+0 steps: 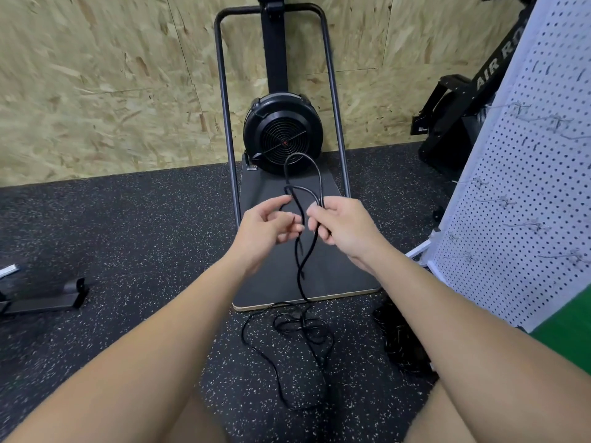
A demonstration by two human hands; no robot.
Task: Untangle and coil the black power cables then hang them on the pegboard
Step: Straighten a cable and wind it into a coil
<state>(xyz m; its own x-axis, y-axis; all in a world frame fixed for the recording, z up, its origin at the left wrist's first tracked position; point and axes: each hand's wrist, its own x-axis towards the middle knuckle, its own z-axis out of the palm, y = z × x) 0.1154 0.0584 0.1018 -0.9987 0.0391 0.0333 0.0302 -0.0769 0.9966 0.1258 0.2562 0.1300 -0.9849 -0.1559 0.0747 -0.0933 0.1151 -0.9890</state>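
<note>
A black power cable [306, 263] hangs between my two hands and trails down into a loose tangle [300, 327] on the speckled floor. My right hand [343, 227] grips the cable, with a loop [315, 164] rising above its fingers. My left hand [267, 223] pinches a strand of the same cable just to the left. A second bundle of black cable [401, 340] lies on the floor at the right. The white pegboard [524, 199] with metal hooks stands at the right.
A black fan machine [283, 132] in a metal frame stands on a dark board [275, 282] straight ahead, against an OSB wall. Another black machine [454, 123] sits behind the pegboard. A black metal foot [48, 298] lies at the left.
</note>
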